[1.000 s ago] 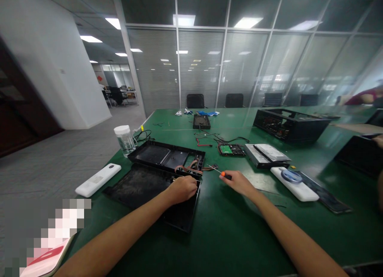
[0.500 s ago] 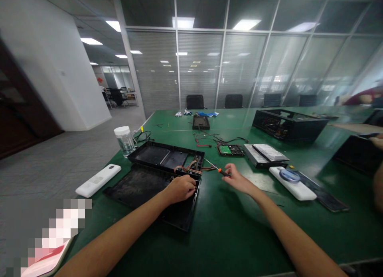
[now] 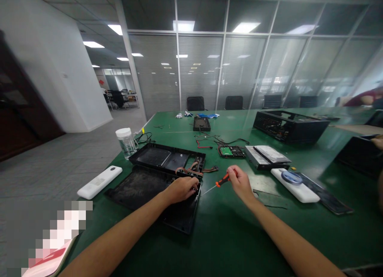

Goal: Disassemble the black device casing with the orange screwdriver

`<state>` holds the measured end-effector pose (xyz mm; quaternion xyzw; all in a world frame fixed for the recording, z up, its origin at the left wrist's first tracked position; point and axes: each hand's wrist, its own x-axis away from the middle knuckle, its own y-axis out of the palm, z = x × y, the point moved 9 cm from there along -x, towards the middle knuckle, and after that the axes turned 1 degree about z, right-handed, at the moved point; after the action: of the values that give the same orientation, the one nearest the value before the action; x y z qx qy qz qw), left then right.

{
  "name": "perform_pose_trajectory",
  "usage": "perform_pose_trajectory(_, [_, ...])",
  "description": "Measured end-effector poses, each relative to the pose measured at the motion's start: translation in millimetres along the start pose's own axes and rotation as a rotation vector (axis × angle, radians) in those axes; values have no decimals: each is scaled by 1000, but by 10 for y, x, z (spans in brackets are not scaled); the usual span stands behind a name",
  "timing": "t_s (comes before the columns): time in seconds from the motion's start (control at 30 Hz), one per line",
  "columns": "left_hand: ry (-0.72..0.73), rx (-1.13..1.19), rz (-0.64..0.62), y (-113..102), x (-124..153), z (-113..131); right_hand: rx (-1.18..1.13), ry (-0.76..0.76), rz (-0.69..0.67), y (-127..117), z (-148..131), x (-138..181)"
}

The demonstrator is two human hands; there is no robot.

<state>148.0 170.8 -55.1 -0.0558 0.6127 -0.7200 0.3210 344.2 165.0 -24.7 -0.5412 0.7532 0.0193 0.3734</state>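
Green counter [image 3: 233, 237] gives open room right of the left hand [image 3: 181, 189], whose fingers curl over the right edge of the panel [image 3: 134, 189]; whether they clamp anything is hidden (I cannot tell). The right hand [image 3: 239, 182] has its fingers clamped on the screwdriver [image 3: 223, 180], its shaft slanting down-left, the tip near that edge and hard to make out. Just beyond the left fingers lies the case [image 3: 149, 152], wires [image 3: 209, 170] trailing from it. Farther left stands the lidded jar [image 3: 123, 144], contents unclear; well beyond the right fingers, the box [image 3: 311, 132], its inside dim.
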Motion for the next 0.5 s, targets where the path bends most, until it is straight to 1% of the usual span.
perform_pose_trajectory(0.1, [-56,39,3,8,4,-49,61,-19,39,46,7,47])
perform_pose_trajectory(0.27, [-87,55,-2,19,-3,-78,164,-75,-3,118,-6,60])
perform_pose_trajectory(0.4, [-99,73,0,33,0,-92,234,-163,-29,138,-122,77])
perform_pose_trajectory(0.5, [-68,85,0,39,2,-67,287,-252,-45,152,-244,99])
